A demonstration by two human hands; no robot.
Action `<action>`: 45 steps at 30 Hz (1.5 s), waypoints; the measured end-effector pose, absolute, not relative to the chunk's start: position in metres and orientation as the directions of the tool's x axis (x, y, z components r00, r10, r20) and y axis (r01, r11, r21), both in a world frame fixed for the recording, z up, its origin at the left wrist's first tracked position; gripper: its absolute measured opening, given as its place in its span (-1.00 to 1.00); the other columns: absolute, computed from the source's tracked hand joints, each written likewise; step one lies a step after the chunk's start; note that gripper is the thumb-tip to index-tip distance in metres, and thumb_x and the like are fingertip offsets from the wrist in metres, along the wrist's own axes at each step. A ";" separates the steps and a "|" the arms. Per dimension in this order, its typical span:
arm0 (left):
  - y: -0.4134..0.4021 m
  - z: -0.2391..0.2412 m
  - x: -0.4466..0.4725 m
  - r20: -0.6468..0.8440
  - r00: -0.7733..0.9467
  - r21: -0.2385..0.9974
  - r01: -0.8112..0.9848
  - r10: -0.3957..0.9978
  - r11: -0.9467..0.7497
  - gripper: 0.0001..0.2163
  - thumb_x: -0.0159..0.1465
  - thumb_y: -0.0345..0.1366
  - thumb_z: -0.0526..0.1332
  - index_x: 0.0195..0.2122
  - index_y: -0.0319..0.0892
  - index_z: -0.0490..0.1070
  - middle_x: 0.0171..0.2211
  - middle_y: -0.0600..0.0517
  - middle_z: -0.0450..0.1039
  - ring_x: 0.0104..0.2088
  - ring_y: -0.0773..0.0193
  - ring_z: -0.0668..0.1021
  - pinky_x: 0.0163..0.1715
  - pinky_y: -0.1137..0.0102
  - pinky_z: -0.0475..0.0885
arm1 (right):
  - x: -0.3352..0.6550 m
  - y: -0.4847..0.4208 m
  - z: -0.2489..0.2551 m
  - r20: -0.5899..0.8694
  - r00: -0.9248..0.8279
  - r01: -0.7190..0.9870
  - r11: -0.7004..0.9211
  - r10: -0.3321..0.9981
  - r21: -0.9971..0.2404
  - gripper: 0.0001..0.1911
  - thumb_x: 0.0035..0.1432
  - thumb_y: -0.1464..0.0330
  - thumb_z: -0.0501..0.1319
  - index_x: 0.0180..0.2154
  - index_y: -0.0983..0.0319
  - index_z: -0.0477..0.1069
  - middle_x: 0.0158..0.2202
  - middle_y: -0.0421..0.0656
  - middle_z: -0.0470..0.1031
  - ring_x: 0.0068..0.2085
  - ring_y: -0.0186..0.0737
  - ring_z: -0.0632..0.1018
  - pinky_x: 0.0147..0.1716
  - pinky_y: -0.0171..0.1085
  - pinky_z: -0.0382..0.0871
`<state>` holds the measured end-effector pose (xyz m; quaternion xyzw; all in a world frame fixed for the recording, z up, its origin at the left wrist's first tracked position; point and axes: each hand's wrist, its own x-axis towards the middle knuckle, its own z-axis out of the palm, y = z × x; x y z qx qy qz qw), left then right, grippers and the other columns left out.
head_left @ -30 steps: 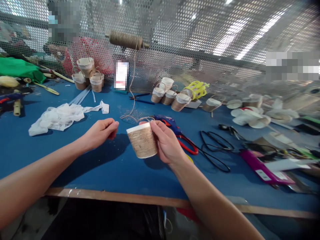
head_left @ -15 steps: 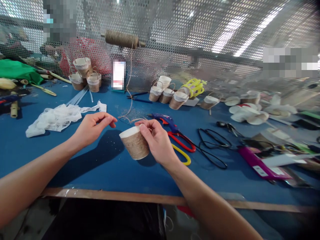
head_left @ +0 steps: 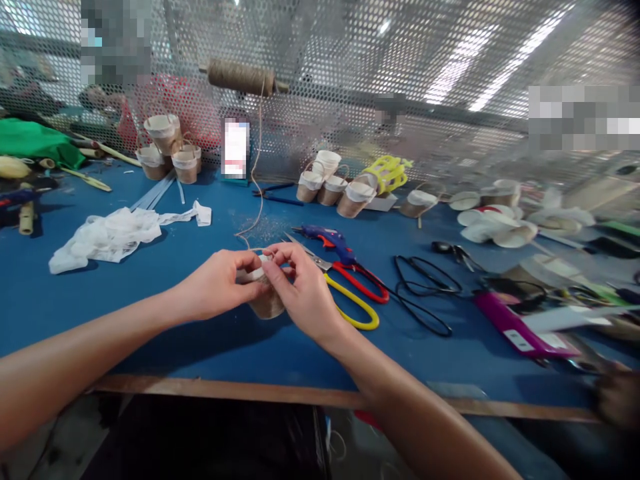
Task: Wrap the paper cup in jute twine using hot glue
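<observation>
Between my two hands is a small twine-wrapped cup [head_left: 269,305] with a white rim, held above the blue table. My left hand [head_left: 223,283] grips its left side near the rim, thumb across the front. With fingers pinched at the rim, my right hand [head_left: 300,280] holds the right side; the fingers hide most of the top. A strand of twine [head_left: 257,167] hangs from the spool [head_left: 241,77] and runs down to the cup. Scissors [head_left: 357,283] with red and yellow handles lie just right of my right hand, below a blue glue gun [head_left: 327,240].
Several finished twine baskets [head_left: 357,198] stand along the back, with more baskets [head_left: 163,137] stacked at the left. White lace [head_left: 115,233] lies left of my hands. A black cable [head_left: 425,287] and a purple box [head_left: 523,327] are at the right. Another person's hand [head_left: 620,397] shows at the right edge.
My left hand has moved right and closed on the cup, which my right hand was holding alone. The cup's rim is now mostly covered. Another person's hand has appeared at the right edge.
</observation>
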<state>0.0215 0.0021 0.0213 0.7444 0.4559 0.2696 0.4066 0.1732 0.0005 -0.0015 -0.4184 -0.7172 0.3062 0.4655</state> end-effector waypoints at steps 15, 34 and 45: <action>0.000 0.018 0.011 0.001 0.438 0.897 0.397 0.899 -0.195 -0.89 0.05 -0.31 0.18 -0.53 -0.23 0.31 -0.57 0.16 0.24 -0.51 0.40 0.28 -0.46 0.49 0.20 | 0.177 0.003 0.002 0.235 -0.193 0.138 0.263 0.953 -0.955 -0.85 0.07 0.32 0.17 -0.50 0.20 0.27 -0.21 -0.16 0.42 -0.19 -0.26 0.45 -0.17 -0.19 0.29; 0.003 0.017 0.007 0.022 0.467 0.877 0.416 0.884 -0.241 -0.80 0.14 -0.23 0.07 -0.50 -0.26 0.34 -0.56 0.10 0.28 -0.49 0.38 0.32 -0.45 0.46 0.23 | 0.175 0.002 -0.001 0.366 -0.209 0.257 0.412 0.907 -0.874 -0.85 0.08 0.37 0.16 -0.49 0.22 0.22 -0.28 -0.14 0.40 -0.25 -0.32 0.45 -0.23 -0.28 0.35; 0.002 0.018 0.005 0.080 0.541 0.909 0.305 0.837 -0.284 -0.81 0.16 -0.25 0.09 -0.46 -0.28 0.37 -0.43 -0.03 0.42 -0.38 0.26 0.44 -0.27 0.33 0.33 | 0.177 0.013 0.028 0.235 -0.213 0.161 0.272 0.948 -0.949 -0.88 0.00 0.32 0.21 -0.44 0.25 0.36 -0.37 -0.17 0.47 -0.35 -0.35 0.45 -0.31 -0.33 0.35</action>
